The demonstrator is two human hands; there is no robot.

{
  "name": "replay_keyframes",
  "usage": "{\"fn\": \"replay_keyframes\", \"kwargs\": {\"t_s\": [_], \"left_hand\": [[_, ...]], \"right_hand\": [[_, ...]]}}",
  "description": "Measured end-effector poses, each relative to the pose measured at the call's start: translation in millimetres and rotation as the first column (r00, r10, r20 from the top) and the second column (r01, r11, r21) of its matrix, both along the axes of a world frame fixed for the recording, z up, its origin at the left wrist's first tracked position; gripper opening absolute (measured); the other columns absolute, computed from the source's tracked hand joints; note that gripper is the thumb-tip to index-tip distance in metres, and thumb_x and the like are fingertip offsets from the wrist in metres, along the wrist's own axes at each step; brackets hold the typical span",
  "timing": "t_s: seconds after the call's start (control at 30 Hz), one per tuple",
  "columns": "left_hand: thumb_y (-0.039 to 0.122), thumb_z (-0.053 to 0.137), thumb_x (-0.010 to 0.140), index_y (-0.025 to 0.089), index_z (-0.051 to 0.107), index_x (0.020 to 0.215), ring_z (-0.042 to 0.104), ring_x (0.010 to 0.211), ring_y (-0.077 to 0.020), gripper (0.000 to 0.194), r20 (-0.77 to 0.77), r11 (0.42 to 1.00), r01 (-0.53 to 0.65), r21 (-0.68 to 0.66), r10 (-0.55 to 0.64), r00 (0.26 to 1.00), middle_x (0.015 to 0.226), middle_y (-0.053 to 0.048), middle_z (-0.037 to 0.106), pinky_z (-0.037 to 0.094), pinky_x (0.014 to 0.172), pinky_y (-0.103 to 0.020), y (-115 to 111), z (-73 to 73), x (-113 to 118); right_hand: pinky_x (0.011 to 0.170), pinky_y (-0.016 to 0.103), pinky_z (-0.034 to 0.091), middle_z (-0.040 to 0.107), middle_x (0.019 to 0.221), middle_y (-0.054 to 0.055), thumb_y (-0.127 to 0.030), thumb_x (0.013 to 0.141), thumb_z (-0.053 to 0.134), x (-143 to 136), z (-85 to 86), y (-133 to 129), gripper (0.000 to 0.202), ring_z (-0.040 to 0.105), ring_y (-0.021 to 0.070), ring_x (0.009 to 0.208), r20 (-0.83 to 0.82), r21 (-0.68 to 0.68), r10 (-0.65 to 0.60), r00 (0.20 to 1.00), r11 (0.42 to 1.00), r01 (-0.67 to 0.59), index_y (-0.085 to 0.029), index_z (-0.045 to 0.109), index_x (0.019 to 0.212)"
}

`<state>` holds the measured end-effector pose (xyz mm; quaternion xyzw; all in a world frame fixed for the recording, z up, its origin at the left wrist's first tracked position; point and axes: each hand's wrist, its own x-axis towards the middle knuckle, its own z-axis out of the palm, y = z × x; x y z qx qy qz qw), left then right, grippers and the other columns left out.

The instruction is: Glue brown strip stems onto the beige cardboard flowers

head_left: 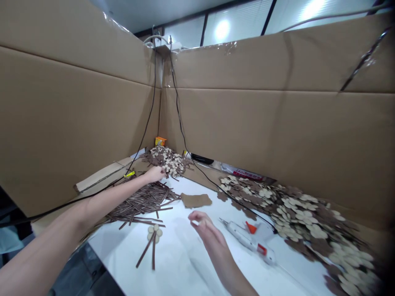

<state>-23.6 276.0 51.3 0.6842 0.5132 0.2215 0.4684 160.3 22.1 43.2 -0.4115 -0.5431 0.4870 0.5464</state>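
Note:
My left hand reaches to the near edge of the far pile of cream and brown flower-shaped pieces. Its fingers are drawn together at the pieces; what they pinch, if anything, is too small to make out. My right hand hovers over the white table, fingers loosely curved and thumb apart, with nothing visible between them. To its left lies a cream flower shape with two brown strips across it, spreading toward me. A white glue gun with an orange trigger lies to its right.
Many thin brown strips are heaped under my left forearm. A ragged brown scrap lies mid-table. More flower pieces cover the right side. A black cable crosses to the glue gun area. Cardboard walls enclose the back and left.

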Motion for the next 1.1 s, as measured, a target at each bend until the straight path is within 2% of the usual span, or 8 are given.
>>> {"fn": "replay_keyframes", "kwargs": {"t_s": [0.17,0.3,0.5,0.6,0.7,0.87,1.0,1.1], "left_hand": [[0.039,0.048,0.091,0.014,0.055,0.111,0.060,0.090,-0.0192,0.033,0.217,0.939,0.212,-0.269,-0.155,0.964,0.107,-0.008,0.059,0.050,0.078,-0.039,-44,7.7,33],[0.051,0.024,0.091,0.007,0.057,0.102,0.064,0.087,-0.0267,0.057,0.462,0.866,0.351,-0.356,-0.164,0.872,0.100,-0.018,0.063,0.052,0.073,-0.043,-67,18.6,59],[0.038,0.014,0.093,0.009,0.045,0.120,0.055,0.112,-0.0192,0.049,0.747,0.958,0.231,-0.171,-0.027,0.664,0.136,-0.018,0.042,0.047,0.086,-0.031,-36,72.7,54],[0.038,0.013,0.095,0.021,0.046,0.123,0.053,0.114,-0.0145,0.047,0.805,0.968,0.245,-0.063,-0.096,0.586,0.134,-0.004,0.049,0.045,0.090,-0.028,-44,94.6,36],[0.044,0.044,0.087,0.019,0.062,0.107,0.063,0.099,-0.0211,0.036,0.760,0.919,0.391,-0.053,-0.217,0.613,0.107,-0.004,0.066,0.049,0.084,-0.033,-82,91.8,20],[0.018,0.082,0.051,0.012,0.072,0.079,0.066,0.084,-0.0328,0.030,0.296,0.700,0.698,-0.153,-0.641,0.708,0.079,-0.007,0.071,0.051,0.076,-0.036,-123,71.3,10],[0.038,0.057,0.081,0.019,0.059,0.118,0.048,0.119,-0.0279,0.042,0.354,0.833,0.552,0.033,-0.526,0.773,0.122,-0.007,0.060,0.039,0.096,-0.036,-121,78.2,15],[0.041,0.039,0.090,0.015,0.049,0.128,0.048,0.119,-0.0294,0.048,0.519,0.782,0.613,0.115,-0.573,0.634,0.129,-0.014,0.053,0.040,0.095,-0.042,-140,84.6,20]], "right_hand": [[0.095,0.031,0.037,0.053,0.075,-0.001,-0.037,0.082,0.057,-9,60.3,14,0.023,0.053,0.0169,0.095,-0.513,0.144,0.116,0.850,0.988,-0.048,-0.022,0.053,0.064],[0.079,0.029,0.044,0.036,0.054,-0.006,-0.033,0.081,0.055,-14,85.5,16,0.033,0.044,0.0119,0.057,-0.598,0.231,0.231,0.767,0.967,-0.111,-0.022,0.039,0.055],[0.078,0.037,0.043,0.034,0.046,-0.007,-0.041,0.077,0.054,-3,62.4,0,0.037,0.031,0.0101,0.046,-0.203,0.007,0.491,0.847,0.866,-0.500,-0.022,0.036,0.050],[0.070,0.031,0.041,0.045,0.055,-0.004,-0.039,0.081,0.052,1,52.9,8,0.034,0.038,0.0107,0.053,0.252,-0.210,0.456,0.854,0.887,-0.412,-0.020,0.045,0.055],[0.067,0.030,0.041,0.057,0.064,0.000,-0.038,0.078,0.058,0,53.3,38,0.024,0.050,0.0149,0.064,0.419,-0.054,0.168,0.892,0.986,-0.160,-0.018,0.058,0.064],[0.091,0.034,0.039,0.061,0.109,0.006,-0.041,0.084,0.044,-11,71.1,77,0.032,0.055,0.0192,0.103,0.179,0.168,-0.054,0.982,0.985,0.023,-0.021,0.057,0.106],[0.080,0.036,0.047,0.067,0.086,0.004,-0.031,0.083,0.046,-14,82.1,53,0.022,0.062,0.0182,0.080,0.134,0.170,0.288,0.948,0.936,-0.308,-0.020,0.065,0.087],[0.085,0.040,0.046,0.066,0.095,0.006,-0.028,0.083,0.049,-4,77.0,32,0.021,0.061,0.0219,0.090,0.413,0.004,0.362,0.836,0.917,-0.399,-0.021,0.069,0.086]]}}
